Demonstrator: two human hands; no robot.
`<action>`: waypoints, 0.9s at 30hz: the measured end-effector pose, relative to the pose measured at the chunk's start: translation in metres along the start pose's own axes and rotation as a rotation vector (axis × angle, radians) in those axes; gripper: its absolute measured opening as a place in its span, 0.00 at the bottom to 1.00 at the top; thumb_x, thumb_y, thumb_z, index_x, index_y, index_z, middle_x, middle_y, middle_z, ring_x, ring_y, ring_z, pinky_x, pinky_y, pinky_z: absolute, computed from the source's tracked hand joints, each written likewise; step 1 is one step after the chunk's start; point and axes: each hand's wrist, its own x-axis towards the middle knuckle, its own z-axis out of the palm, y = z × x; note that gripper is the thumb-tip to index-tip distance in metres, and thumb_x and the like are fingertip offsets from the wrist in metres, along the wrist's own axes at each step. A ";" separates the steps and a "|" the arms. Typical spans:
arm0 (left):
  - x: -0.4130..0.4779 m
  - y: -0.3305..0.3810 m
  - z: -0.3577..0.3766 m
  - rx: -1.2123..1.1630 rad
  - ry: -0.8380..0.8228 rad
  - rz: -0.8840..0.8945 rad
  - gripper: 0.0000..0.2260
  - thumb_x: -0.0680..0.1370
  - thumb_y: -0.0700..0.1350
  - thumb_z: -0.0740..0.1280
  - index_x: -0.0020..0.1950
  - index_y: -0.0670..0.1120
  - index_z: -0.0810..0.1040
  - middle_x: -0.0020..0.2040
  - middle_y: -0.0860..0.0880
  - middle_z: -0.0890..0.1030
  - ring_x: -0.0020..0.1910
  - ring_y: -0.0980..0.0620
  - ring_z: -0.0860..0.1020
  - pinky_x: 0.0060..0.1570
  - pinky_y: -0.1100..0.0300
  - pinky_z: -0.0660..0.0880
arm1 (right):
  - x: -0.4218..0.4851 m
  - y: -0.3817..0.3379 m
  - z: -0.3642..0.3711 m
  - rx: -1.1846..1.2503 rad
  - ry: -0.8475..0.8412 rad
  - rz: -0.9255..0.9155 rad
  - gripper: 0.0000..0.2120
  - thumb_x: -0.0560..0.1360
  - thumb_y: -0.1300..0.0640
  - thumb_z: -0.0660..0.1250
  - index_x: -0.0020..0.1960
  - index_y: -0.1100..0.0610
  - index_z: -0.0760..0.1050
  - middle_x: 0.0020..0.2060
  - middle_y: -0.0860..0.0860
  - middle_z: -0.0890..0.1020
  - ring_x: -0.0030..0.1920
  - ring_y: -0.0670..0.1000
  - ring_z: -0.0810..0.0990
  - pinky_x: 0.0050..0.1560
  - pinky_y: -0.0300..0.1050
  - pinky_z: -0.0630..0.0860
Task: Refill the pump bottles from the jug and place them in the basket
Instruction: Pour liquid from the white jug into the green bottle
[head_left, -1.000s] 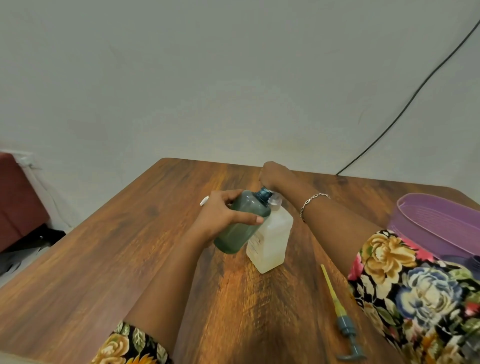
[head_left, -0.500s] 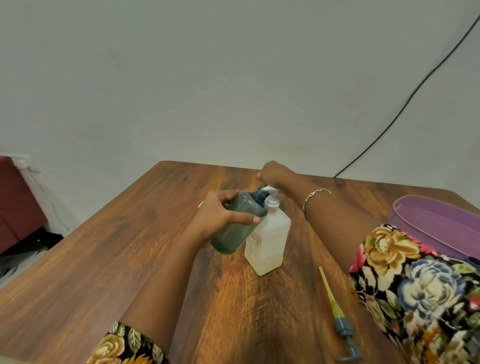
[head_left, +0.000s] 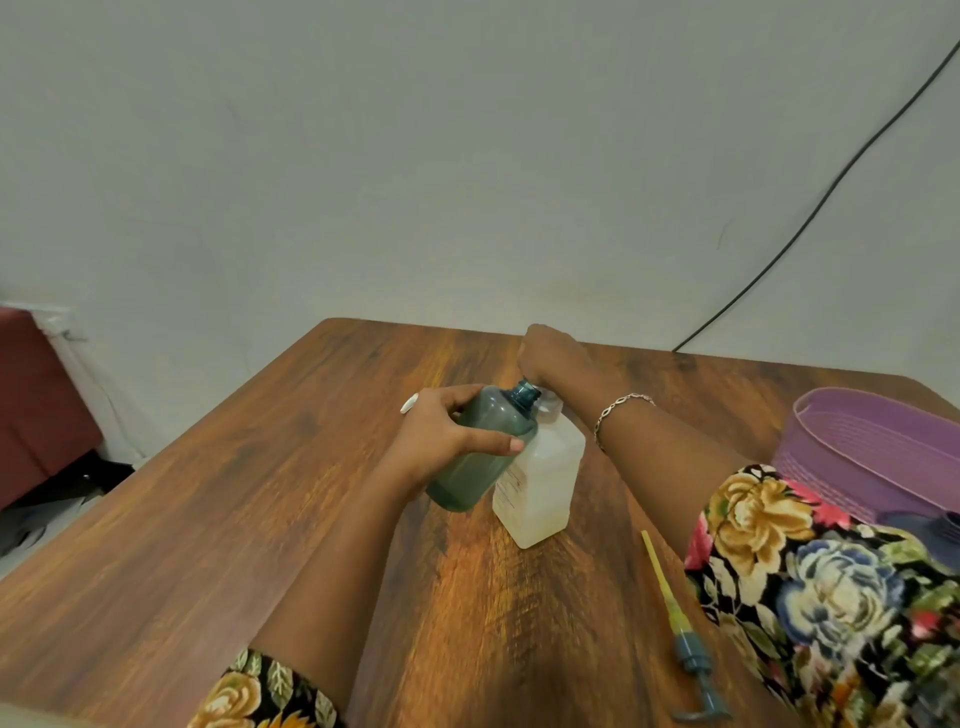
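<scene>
My left hand (head_left: 441, 441) grips a teal see-through bottle (head_left: 483, 457) with no pump, tilted so its open neck leans against the top of a white square pump bottle (head_left: 545, 478). The white bottle stands upright on the wooden table (head_left: 208, 519). My right hand (head_left: 550, 356) is closed over the white bottle's pump head, which is mostly hidden under it. The teal pump (head_left: 685, 649) with its yellowish tube lies loose on the table at the front right. A purple basket (head_left: 857, 447) stands at the right edge.
A small white object (head_left: 409, 402) peeks out behind my left hand. Something dark blue (head_left: 935, 525) shows by the basket's near side. A black cable (head_left: 810, 218) runs down the wall at the back right. A dark red piece of furniture (head_left: 36, 395) stands left of the table.
My right hand rose off the white bottle's pump half a second ago, showing the pump head, and has come back down over it. The teal bottle stays tilted at the nozzle.
</scene>
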 end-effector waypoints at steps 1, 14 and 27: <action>0.000 0.001 0.001 -0.020 0.002 0.004 0.23 0.62 0.44 0.76 0.56 0.49 0.78 0.46 0.53 0.81 0.44 0.54 0.79 0.39 0.64 0.73 | 0.000 -0.001 -0.004 0.041 -0.037 -0.001 0.07 0.77 0.64 0.57 0.47 0.63 0.73 0.40 0.55 0.74 0.40 0.54 0.72 0.40 0.45 0.67; 0.002 -0.005 0.000 -0.013 0.008 0.002 0.23 0.62 0.45 0.77 0.56 0.51 0.78 0.46 0.54 0.81 0.45 0.55 0.78 0.39 0.64 0.72 | 0.003 -0.002 0.005 0.024 -0.028 0.023 0.12 0.77 0.64 0.56 0.59 0.65 0.71 0.42 0.53 0.75 0.38 0.52 0.71 0.40 0.45 0.67; -0.003 0.009 -0.005 0.024 -0.002 0.019 0.23 0.63 0.44 0.76 0.57 0.46 0.77 0.47 0.52 0.80 0.45 0.53 0.78 0.38 0.65 0.72 | -0.004 -0.009 -0.020 0.128 -0.177 -0.063 0.16 0.79 0.60 0.58 0.32 0.59 0.64 0.30 0.51 0.66 0.30 0.47 0.64 0.30 0.39 0.62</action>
